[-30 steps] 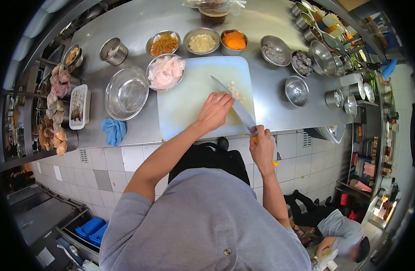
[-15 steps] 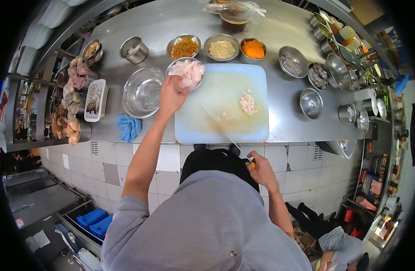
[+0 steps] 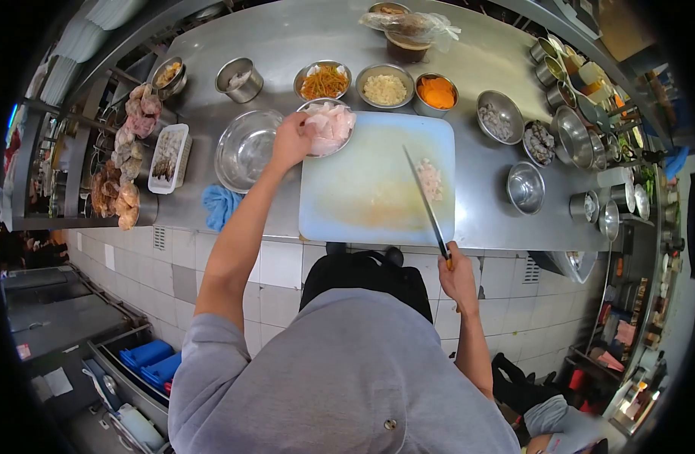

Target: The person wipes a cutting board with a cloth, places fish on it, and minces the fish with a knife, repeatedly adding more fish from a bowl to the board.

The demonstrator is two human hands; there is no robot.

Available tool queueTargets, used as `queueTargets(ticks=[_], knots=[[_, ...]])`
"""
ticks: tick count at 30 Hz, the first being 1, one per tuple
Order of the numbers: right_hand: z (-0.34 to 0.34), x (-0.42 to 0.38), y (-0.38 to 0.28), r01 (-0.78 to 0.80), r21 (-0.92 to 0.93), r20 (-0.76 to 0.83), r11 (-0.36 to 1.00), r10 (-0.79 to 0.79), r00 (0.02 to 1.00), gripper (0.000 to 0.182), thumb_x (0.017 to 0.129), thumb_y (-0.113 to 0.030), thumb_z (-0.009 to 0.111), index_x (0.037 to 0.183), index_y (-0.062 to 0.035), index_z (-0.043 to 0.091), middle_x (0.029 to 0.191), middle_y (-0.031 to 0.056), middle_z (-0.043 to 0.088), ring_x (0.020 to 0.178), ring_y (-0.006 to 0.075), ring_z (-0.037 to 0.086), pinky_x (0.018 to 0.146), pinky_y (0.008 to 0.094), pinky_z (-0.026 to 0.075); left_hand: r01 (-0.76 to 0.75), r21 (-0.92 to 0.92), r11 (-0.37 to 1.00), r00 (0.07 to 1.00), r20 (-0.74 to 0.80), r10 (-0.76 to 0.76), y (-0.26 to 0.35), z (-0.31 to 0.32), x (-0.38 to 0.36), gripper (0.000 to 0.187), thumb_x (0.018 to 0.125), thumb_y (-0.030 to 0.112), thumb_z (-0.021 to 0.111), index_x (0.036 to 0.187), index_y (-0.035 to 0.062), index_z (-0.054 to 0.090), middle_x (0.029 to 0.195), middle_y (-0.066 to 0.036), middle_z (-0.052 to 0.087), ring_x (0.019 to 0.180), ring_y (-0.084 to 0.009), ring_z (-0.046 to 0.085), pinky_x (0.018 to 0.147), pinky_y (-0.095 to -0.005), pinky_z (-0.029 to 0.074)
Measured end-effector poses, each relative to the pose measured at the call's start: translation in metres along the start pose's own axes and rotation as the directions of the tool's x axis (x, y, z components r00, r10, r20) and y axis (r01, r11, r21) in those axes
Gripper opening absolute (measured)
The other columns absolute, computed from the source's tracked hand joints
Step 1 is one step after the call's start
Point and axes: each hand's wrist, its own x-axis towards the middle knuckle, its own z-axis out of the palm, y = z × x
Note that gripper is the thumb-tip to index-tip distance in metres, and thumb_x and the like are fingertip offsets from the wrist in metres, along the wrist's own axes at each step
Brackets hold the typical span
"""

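My right hand (image 3: 457,276) is wrapped round the handle of a long kitchen knife (image 3: 427,197). Its narrow blade slants across the right side of the white cutting board (image 3: 340,216), along the left edge of a small pile of diced pale meat (image 3: 430,180). My left hand (image 3: 293,141) is at the left side of a metal bowl of pale pink raw slices (image 3: 331,127), which overlaps the board's upper left corner. Its fingers are curled at the slices and rim; what they pinch is hidden.
Behind the board stand bowls of orange-brown shreds (image 3: 323,82), chopped pale pieces (image 3: 385,89) and orange food (image 3: 436,92). A large metal bowl (image 3: 237,163) and blue cloth (image 3: 221,206) lie left. Metal bowls (image 3: 525,188) stand right. Another person (image 3: 548,416) is at lower right.
My right hand has moved right and swung the knife from the board's middle to beside the diced pile. My left hand stays at the bowl of slices. The view has shifted slightly.
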Motion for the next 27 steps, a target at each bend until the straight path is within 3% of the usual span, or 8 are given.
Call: queueTargets(ticks=[2, 5, 8, 11, 17, 23, 27], knots=[[0.005, -0.005, -0.001, 0.025, 0.044, 0.060, 0.999, -0.027, 0.998, 0.022, 0.097, -0.009, 0.065, 0.117, -0.0019, 0.059, 0.080, 0.0286, 0.064, 0.075, 0.0483, 0.064, 0.068, 0.0501, 0.050, 0.223, -0.288, 0.931, 0.975, 0.081, -0.209, -0.004, 0.000, 0.008, 0.017, 0.098, 0.016, 0.066, 0.110, 0.0037, 0.071, 0.100, -0.011, 0.075, 0.089, -0.0254, 0.073, 0.082, -0.0409, 0.058], [0.015, -0.009, 0.001, 0.028, 0.062, 0.178, 0.998, -0.039, 0.983, 0.021, 0.097, -0.011, 0.067, 0.113, -0.0012, 0.059, 0.077, 0.0264, 0.063, 0.069, 0.0426, 0.062, 0.065, 0.0471, 0.049, 0.367, -0.649, 0.666, 0.927, 0.197, -0.318, 0.015, -0.010, 0.015, 0.014, 0.104, 0.015, 0.061, 0.112, 0.0059, 0.069, 0.102, -0.005, 0.075, 0.087, -0.0161, 0.072, 0.078, -0.0333, 0.059], [0.024, -0.012, 0.005, -0.012, 0.071, 0.184, 0.997, -0.001, 0.983, 0.020, 0.097, -0.012, 0.067, 0.113, -0.0015, 0.060, 0.075, 0.0246, 0.062, 0.067, 0.0416, 0.061, 0.064, 0.0471, 0.048, 0.469, -0.779, 0.417, 0.876, 0.347, -0.336, 0.059, -0.025, 0.011, 0.015, 0.106, 0.015, 0.060, 0.117, 0.0093, 0.067, 0.105, -0.003, 0.075, 0.091, -0.0131, 0.072, 0.078, -0.0299, 0.059], [0.023, -0.013, 0.007, -0.058, 0.086, 0.195, 0.995, 0.040, 0.980, 0.020, 0.097, -0.012, 0.068, 0.112, -0.0019, 0.060, 0.072, 0.0227, 0.061, 0.065, 0.0401, 0.060, 0.063, 0.0472, 0.047, 0.517, -0.800, 0.304, 0.853, 0.453, -0.259, 0.071, -0.020, 0.009, 0.015, 0.104, 0.016, 0.065, 0.119, 0.0110, 0.065, 0.108, -0.003, 0.075, 0.094, -0.0125, 0.072, 0.079, -0.0295, 0.059], [0.022, -0.014, 0.014, -0.016, 0.073, 0.148, 0.997, 0.005, 0.989, 0.020, 0.096, -0.013, 0.069, 0.112, -0.0026, 0.061, 0.069, 0.0222, 0.059, 0.062, 0.0397, 0.058, 0.061, 0.0469, 0.046, 0.555, -0.748, 0.364, 0.826, 0.545, -0.140, 0.097, 0.006, -0.016, 0.031, 0.095, 0.004, 0.076, 0.121, 0.0122, 0.063, 0.114, -0.001, 0.074, 0.096, -0.0110, 0.071, 0.079, -0.0287, 0.058], [0.018, -0.016, 0.015, -0.035, 0.059, 0.128, 0.998, 0.027, 0.991, 0.019, 0.096, -0.012, 0.069, 0.111, -0.0024, 0.061, 0.069, 0.0231, 0.060, 0.064, 0.0420, 0.060, 0.061, 0.0471, 0.047, 0.619, -0.737, 0.272, 0.749, 0.658, 0.079, 0.108, 0.015, -0.033, 0.043, 0.093, 0.000, 0.077, 0.130, 0.0121, 0.058, 0.121, -0.004, 0.072, 0.101, -0.0123, 0.071, 0.080, -0.0266, 0.057], [0.016, -0.016, 0.021, -0.047, 0.076, 0.101, 0.996, 0.039, 0.994, 0.020, 0.097, -0.013, 0.069, 0.112, -0.0015, 0.061, 0.069, 0.0235, 0.060, 0.064, 0.0423, 0.061, 0.062, 0.0467, 0.047, 0.620, -0.759, 0.197, 0.754, 0.646, 0.116, 0.131, 0.016, -0.052, 0.050, 0.093, -0.002, 0.074, 0.137, 0.0096, 0.054, 0.124, -0.008, 0.071, 0.105, -0.0149, 0.071, 0.084, -0.0272, 0.058]])
